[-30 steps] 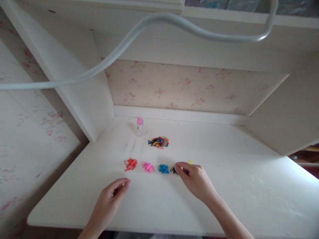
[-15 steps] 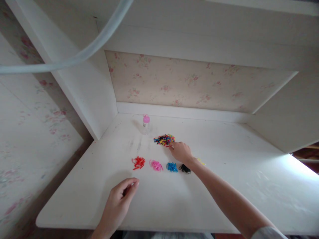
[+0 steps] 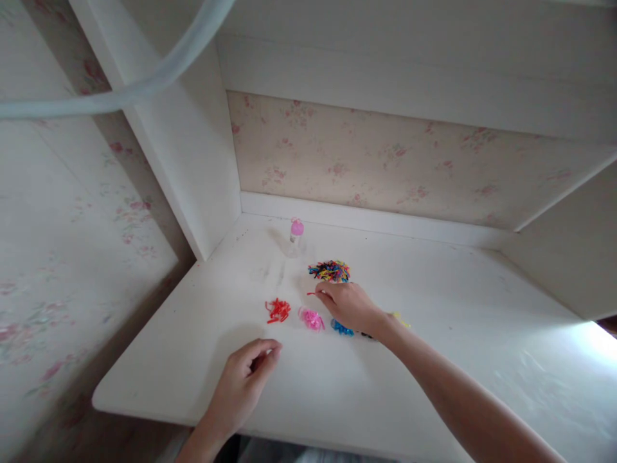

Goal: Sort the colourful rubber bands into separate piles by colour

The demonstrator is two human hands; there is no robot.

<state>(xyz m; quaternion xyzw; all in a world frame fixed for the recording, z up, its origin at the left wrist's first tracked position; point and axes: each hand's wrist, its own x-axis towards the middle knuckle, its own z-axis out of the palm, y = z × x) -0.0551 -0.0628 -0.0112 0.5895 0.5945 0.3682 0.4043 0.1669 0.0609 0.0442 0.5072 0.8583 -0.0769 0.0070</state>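
My right hand [image 3: 349, 305] pinches a small red rubber band [image 3: 311, 294] whose end pokes out past the fingertips. It is just in front of a mixed-colour pile of rubber bands [image 3: 332, 271]. Below and left of it lie a red pile [image 3: 278, 310] and a pink pile [image 3: 312, 319]. A blue pile [image 3: 342, 327] is partly under the hand; a black pile [image 3: 367, 335] and a yellow pile [image 3: 400, 319] are mostly hidden by the wrist. My left hand [image 3: 245, 379] hovers near the front edge, thumb and forefinger together, nothing visible in it.
A clear bottle with a pink cap [image 3: 297, 229] stands at the back left of the white desk [image 3: 193, 334]. White panels [image 3: 187, 141] enclose the desk's sides and top. A pale curved tube [image 3: 159, 80] crosses the upper left.
My right hand has drawn back from the mixed pile, toward the left and nearer to me, with a red rubber band. The left hand keeps its pinch; the whole view has shifted slightly.
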